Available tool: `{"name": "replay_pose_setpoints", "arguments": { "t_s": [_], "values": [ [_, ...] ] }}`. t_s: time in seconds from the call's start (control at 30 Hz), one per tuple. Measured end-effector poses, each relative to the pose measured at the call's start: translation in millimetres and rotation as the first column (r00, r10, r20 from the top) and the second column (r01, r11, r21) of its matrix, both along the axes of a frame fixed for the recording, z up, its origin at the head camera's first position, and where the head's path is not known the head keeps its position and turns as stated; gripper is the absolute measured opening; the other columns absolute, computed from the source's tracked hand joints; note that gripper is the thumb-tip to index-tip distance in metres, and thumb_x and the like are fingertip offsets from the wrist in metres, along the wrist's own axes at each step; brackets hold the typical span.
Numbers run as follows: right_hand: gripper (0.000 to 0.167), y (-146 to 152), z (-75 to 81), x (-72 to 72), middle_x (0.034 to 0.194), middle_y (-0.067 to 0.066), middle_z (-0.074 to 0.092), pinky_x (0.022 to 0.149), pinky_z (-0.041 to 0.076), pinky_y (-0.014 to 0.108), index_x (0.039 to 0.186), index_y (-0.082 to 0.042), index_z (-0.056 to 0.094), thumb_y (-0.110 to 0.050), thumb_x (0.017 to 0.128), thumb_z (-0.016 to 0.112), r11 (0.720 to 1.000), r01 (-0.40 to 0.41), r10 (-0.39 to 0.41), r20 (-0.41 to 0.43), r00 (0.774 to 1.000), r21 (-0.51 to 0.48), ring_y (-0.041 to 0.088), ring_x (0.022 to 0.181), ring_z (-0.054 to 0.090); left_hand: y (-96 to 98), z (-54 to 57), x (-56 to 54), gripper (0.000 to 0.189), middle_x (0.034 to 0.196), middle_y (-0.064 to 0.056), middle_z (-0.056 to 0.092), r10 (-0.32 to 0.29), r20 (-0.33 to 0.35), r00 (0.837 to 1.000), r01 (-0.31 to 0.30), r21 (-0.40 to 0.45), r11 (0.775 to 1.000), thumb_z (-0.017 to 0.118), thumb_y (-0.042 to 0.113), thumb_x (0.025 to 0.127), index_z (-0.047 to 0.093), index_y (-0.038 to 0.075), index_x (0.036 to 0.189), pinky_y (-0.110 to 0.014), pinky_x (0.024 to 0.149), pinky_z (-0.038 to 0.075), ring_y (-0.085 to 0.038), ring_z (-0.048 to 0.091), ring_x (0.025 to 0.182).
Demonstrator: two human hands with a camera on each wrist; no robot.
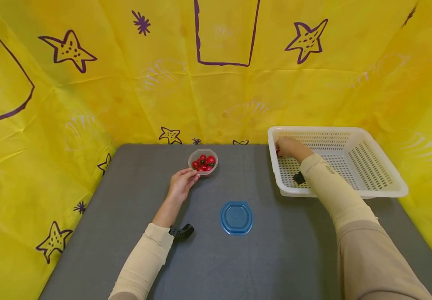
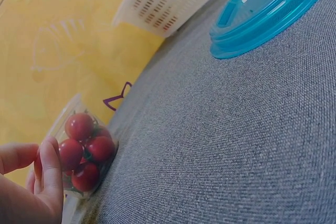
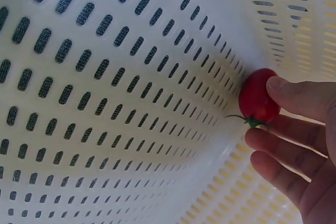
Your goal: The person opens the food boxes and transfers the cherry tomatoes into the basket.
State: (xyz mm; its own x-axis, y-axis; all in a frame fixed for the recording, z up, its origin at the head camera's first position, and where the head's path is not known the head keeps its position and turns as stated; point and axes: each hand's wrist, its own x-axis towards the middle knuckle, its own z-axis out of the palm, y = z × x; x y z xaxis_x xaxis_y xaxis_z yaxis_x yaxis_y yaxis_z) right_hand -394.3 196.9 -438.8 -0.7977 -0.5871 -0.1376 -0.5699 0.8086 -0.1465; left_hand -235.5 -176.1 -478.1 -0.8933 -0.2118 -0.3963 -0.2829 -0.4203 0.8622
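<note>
Likely light, slick and easily bruised, the tomato (image 3: 259,98) sits in the right hand's (image 1: 292,148) pinching grip (sides suit best) near the basket's (image 1: 358,146) far-left corner; the left hand (image 1: 181,184) pinches the tub's (image 1: 203,151) rim.

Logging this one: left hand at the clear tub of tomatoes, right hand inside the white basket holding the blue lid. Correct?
Not quite: the right hand holds a red tomato, not the blue lid, as the right wrist view shows. The rest stands.

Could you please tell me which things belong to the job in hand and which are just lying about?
Likely in the job:
- tomato, held by the right hand
- white basket
- bowl with tomatoes, at the left hand

Likely just lying about:
- blue lid, untouched
</note>
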Motion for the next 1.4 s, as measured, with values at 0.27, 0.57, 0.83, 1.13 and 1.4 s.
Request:
{"name": "replay_pose_setpoints", "arguments": {
  "t_s": [0.27,0.57,0.83,1.13,1.4],
  "values": [
    [0.014,1,7.2,2.0,0.098,0.022,0.070,0.088,0.050,0.052,0.093,0.003,0.070,-0.001,0.082,0.062,0.998,0.057,-0.058,-0.002,0.998,-0.016,0.037,0.091,0.064,-0.1,-1.0,-0.6,0.014,0.072,0.002,0.067,-0.002,-0.010,1.000,0.002,0.018,1.000,0.059,0.001,0.094,0.050,0.005,0.104,-0.017,0.068,0.057,-0.007,0.068,0.067],
    [0.024,10,21.7,8.8,0.108,0.027,0.067,0.094,0.047,0.056,0.106,0.008,0.066,-0.006,0.088,0.058,0.998,0.055,-0.055,-0.012,0.998,0.015,0.045,0.102,0.062,0.6,-1.2,-3.3,0.018,0.072,0.003,0.066,0.005,-0.016,1.000,-0.004,0.022,1.000,0.059,0.000,0.093,0.047,0.006,0.105,-0.017,0.066,0.057,-0.006,0.068,0.065],
    [0.025,12,31.2,13.7,0.109,0.027,0.067,0.094,0.048,0.055,0.107,0.007,0.067,-0.010,0.090,0.059,0.996,0.087,-0.087,0.010,0.996,-0.016,0.045,0.103,0.062,0.9,-0.8,-4.7,0.018,0.073,0.003,0.066,0.010,0.006,1.000,-0.010,0.025,1.000,0.060,0.002,0.093,0.048,0.006,0.106,-0.017,0.067,0.057,-0.007,0.068,0.066],
    [0.027,4,49.0,14.7,0.107,0.028,0.068,0.089,0.050,0.053,0.108,0.008,0.066,-0.012,0.092,0.061,0.991,0.111,-0.111,0.004,0.994,-0.081,0.041,0.095,0.064,0.7,-3.5,-4.2,0.017,0.069,0.004,0.066,0.014,0.007,1.000,-0.014,0.050,0.999,0.059,0.000,0.094,0.047,0.007,0.103,-0.016,0.066,0.057,-0.006,0.068,0.064],
    [0.031,-4,67.8,19.3,0.109,0.029,0.067,0.090,0.049,0.053,0.115,0.010,0.063,-0.012,0.093,0.059,0.985,0.122,-0.120,0.024,0.993,-0.120,0.042,0.098,0.063,1.2,-2.7,-4.8,0.017,0.069,0.003,0.066,0.008,0.005,1.000,-0.008,0.050,0.999,0.059,0.001,0.094,0.047,0.007,0.103,-0.017,0.066,0.057,-0.007,0.068,0.065]
  ]
}}
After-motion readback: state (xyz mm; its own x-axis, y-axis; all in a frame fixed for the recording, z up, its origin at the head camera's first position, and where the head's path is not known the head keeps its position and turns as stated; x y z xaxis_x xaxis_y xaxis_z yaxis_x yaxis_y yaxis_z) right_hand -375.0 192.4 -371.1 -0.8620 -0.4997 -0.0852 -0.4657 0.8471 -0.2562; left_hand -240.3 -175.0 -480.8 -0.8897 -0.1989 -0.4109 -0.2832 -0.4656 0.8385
